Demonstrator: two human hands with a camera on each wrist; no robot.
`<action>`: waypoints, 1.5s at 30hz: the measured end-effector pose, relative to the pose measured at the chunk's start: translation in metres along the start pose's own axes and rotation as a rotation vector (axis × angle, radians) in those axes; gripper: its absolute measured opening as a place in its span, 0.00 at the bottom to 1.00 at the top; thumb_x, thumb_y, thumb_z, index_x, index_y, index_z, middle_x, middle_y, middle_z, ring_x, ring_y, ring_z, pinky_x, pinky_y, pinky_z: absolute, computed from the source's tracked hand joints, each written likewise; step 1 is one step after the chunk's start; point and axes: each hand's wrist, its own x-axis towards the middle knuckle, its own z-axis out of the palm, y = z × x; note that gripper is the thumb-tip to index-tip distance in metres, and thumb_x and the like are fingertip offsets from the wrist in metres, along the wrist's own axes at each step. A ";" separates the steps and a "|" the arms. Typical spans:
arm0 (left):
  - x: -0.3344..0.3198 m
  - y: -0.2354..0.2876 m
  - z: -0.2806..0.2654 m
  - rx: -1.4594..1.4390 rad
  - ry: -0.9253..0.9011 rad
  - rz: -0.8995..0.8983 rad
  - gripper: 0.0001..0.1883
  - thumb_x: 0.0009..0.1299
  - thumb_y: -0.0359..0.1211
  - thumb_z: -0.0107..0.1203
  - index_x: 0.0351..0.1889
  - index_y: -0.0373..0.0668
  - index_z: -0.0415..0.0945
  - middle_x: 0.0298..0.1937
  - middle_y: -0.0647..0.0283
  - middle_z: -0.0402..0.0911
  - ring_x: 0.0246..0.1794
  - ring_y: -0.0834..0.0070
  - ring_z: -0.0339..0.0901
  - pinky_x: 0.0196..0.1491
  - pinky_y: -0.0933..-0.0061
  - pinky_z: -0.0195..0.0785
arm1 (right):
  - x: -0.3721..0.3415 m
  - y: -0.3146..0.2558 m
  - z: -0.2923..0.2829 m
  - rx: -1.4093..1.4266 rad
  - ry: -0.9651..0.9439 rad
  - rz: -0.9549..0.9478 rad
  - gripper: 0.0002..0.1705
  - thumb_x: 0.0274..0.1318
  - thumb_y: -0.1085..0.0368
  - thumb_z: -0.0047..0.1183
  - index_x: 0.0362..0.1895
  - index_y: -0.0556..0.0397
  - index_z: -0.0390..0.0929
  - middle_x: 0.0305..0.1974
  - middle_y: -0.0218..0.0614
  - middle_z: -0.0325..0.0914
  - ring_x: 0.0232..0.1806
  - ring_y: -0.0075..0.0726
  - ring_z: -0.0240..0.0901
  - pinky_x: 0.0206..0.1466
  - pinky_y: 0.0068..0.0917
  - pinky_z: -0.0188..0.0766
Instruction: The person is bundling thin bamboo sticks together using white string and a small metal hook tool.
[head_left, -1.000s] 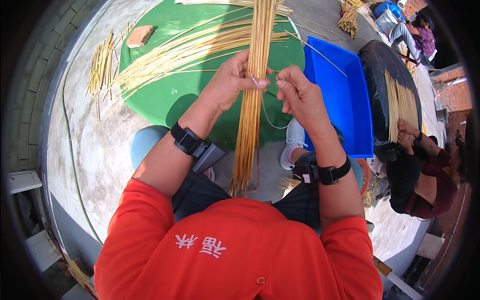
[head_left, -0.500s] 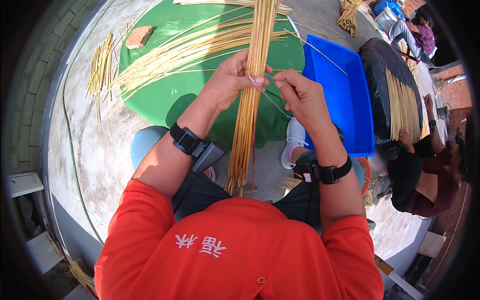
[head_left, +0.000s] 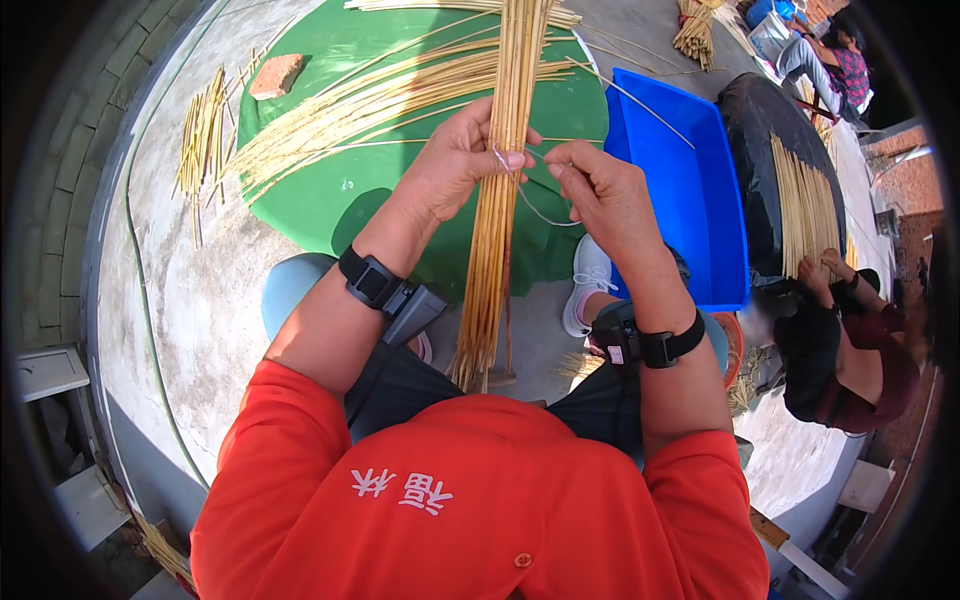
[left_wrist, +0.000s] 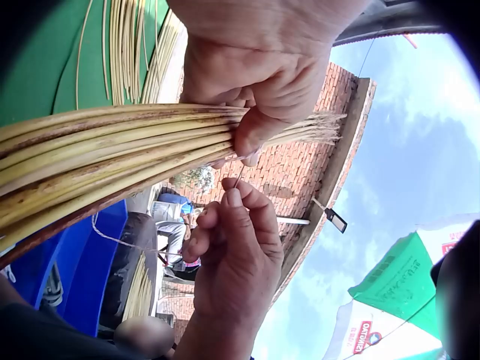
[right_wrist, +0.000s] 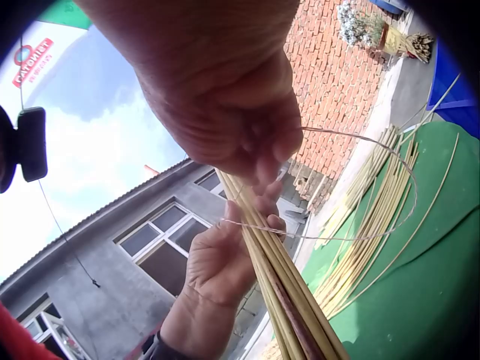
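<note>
My left hand point(head_left: 455, 165) grips a long bundle of straw-coloured stalks point(head_left: 490, 240), its thumb lying across the front over a thin pale string. Just right of the bundle, my right hand point(head_left: 608, 195) pinches the string between thumb and forefinger. In the right wrist view the string point(right_wrist: 360, 237) curves out in a loop and crosses the stalks point(right_wrist: 281, 289) at the left thumb. The left wrist view shows the right hand point(left_wrist: 236, 262) close below the left hand point(left_wrist: 255, 75), with a short length of string between them.
Loose stalks point(head_left: 370, 100) and a brick point(head_left: 276, 76) lie on a green round surface point(head_left: 300, 205). A blue tray point(head_left: 690, 200) stands at the right, beside a black-covered surface point(head_left: 750, 130) with more stalks. Two other people are at the right.
My right hand has shifted slightly up and left, and the string now hangs in a different curve. The bundle's lower end has swung a little left. My left hand keeps its grip.
</note>
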 end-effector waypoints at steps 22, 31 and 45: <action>0.001 0.001 0.001 0.030 -0.008 0.003 0.24 0.58 0.26 0.59 0.53 0.38 0.65 0.43 0.60 0.76 0.37 0.76 0.76 0.40 0.75 0.71 | 0.000 -0.002 -0.001 -0.011 0.000 0.004 0.06 0.52 0.67 0.52 0.35 0.51 0.76 0.27 0.43 0.75 0.28 0.47 0.74 0.29 0.32 0.68; 0.001 0.002 0.003 0.062 0.011 -0.008 0.25 0.59 0.25 0.59 0.55 0.39 0.64 0.44 0.60 0.76 0.39 0.76 0.76 0.42 0.75 0.71 | 0.002 -0.002 -0.003 -0.039 -0.002 -0.011 0.05 0.52 0.67 0.52 0.35 0.52 0.76 0.28 0.43 0.75 0.29 0.49 0.73 0.30 0.33 0.68; 0.002 -0.001 -0.001 0.002 -0.019 -0.007 0.22 0.60 0.27 0.58 0.52 0.39 0.66 0.44 0.60 0.76 0.37 0.77 0.75 0.41 0.75 0.71 | 0.000 -0.003 -0.006 -0.043 -0.014 0.007 0.06 0.51 0.67 0.53 0.34 0.52 0.76 0.27 0.42 0.76 0.28 0.46 0.75 0.29 0.32 0.69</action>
